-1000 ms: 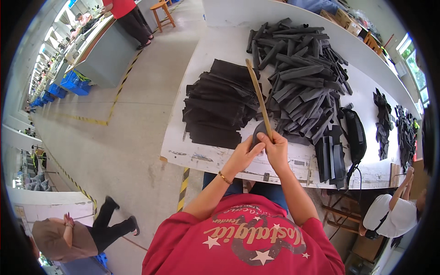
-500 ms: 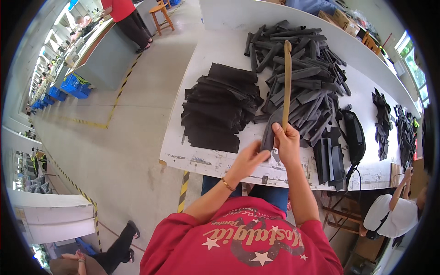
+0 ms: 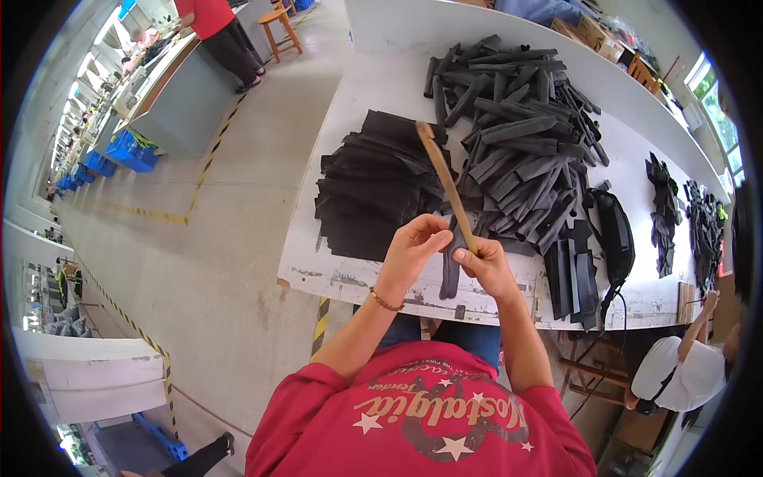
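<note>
My right hand (image 3: pixel 490 269) is closed round the lower end of a slim wooden stick (image 3: pixel 442 169), which slants up and to the left over the table. A dark grey fabric tube (image 3: pixel 451 274) hangs between my hands, its lower end above the table's front edge. My left hand (image 3: pixel 413 250) pinches the upper part of this tube beside the stick. Left of my hands lies a layered stack of flat black fabric pieces (image 3: pixel 369 191). Beyond them rises a heap of dark grey fabric tubes (image 3: pixel 524 131).
The white table (image 3: pixel 505 306) has a raised back panel (image 3: pixel 445 24). On its right lie folded dark strips (image 3: pixel 568 278), a black pouch (image 3: pixel 613 234) with a strap and more dark bundles (image 3: pixel 662 215). A person in white (image 3: pixel 683 374) sits right; another in red (image 3: pixel 211 20) stands far left.
The stick has swung from upright to a leftward slant. My left hand has moved up to the fabric tube's upper part. At lower left, a walking person has moved mostly out of view.
</note>
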Demonstrator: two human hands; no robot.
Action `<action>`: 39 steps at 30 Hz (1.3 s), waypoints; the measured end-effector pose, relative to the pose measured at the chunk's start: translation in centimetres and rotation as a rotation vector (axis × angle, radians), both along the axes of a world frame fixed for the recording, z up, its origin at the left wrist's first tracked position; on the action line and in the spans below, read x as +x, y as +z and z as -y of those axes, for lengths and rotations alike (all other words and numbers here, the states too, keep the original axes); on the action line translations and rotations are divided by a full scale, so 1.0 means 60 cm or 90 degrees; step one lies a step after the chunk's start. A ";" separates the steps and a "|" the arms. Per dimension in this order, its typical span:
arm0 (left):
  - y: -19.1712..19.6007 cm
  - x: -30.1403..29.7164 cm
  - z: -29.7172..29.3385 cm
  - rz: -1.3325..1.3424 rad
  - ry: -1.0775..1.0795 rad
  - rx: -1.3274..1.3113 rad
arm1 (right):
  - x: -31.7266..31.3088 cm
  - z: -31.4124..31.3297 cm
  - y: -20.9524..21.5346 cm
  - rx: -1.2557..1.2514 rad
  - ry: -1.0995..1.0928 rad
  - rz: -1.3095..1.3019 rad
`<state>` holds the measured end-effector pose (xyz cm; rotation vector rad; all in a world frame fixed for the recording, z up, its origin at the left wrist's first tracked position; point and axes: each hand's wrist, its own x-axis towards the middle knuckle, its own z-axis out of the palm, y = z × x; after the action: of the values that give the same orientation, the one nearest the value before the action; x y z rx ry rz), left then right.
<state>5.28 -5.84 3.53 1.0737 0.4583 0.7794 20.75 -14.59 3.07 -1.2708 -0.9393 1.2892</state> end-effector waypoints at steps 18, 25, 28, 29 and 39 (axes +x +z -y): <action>-0.044 0.040 0.007 -0.196 0.250 0.250 | -0.033 -0.002 -0.046 0.022 -0.169 0.104; 0.013 0.013 -0.067 -0.212 0.221 0.219 | 0.101 -0.016 -0.104 0.073 -0.210 0.535; 0.085 -0.033 -0.107 -0.303 0.102 0.525 | 0.187 -0.042 -0.132 0.017 -0.101 0.824; 0.122 -0.043 -0.114 -0.314 0.030 0.645 | 0.214 -0.057 -0.142 0.014 -0.101 0.835; 0.424 -0.077 -0.040 -0.434 -0.638 1.206 | 0.486 -0.285 -0.212 0.038 0.240 1.227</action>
<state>0.67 -3.42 29.00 2.9897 -0.5240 -0.3897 49.90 2.53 -9.66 -2.2137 -2.5001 -0.2047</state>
